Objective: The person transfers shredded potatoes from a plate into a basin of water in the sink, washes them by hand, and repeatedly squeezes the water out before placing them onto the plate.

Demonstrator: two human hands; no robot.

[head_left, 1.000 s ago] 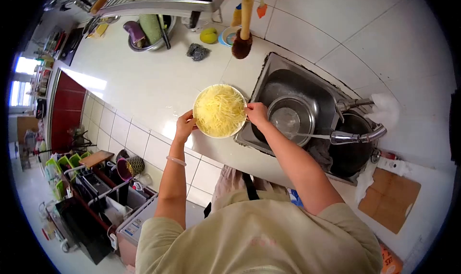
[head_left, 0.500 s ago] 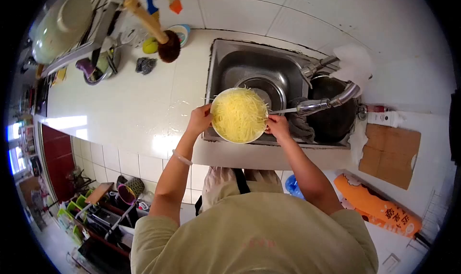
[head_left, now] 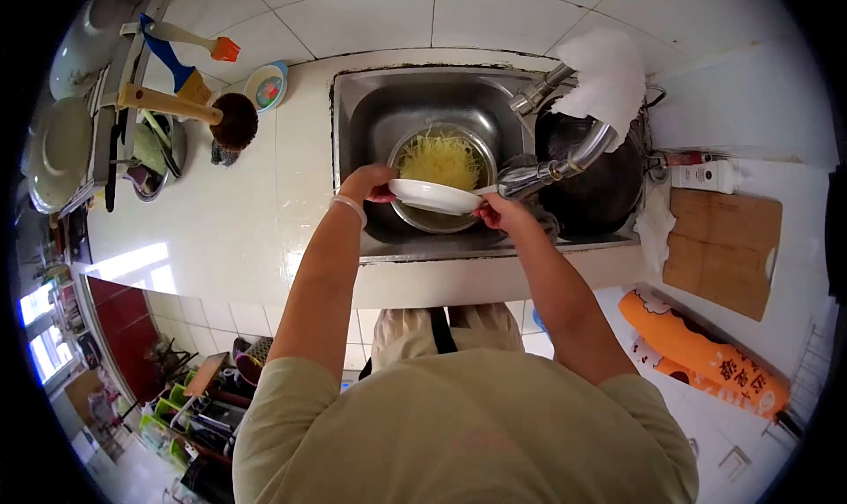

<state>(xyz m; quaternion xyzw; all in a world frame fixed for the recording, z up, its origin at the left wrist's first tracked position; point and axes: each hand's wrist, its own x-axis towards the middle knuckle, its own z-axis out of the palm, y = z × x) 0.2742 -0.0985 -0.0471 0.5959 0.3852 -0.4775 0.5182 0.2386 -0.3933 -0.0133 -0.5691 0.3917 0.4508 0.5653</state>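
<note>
A white plate (head_left: 434,197) is tilted steeply away from me over the sink, its underside towards me. My left hand (head_left: 371,184) grips its left rim and my right hand (head_left: 499,213) its right rim. Beyond the far edge, pale yellow shreds (head_left: 439,160), like shredded potato, lie in or fall into a round metal basin (head_left: 415,220). The plate hides the near part of the shreds and some of the basin, which stands in the left sink bowl (head_left: 371,116). Close to my right hand is the faucet (head_left: 538,179).
A dark pan (head_left: 600,186) sits in the right sink bowl. Brushes, among them a round wooden-handled one (head_left: 234,123), hang at the upper left above the counter (head_left: 238,204). A wooden board (head_left: 723,248) lies at the right.
Both hands have tipped the plate from nearly level to steeply forward. The shreds have gone off it towards the metal basin. The view has shifted somewhat.
</note>
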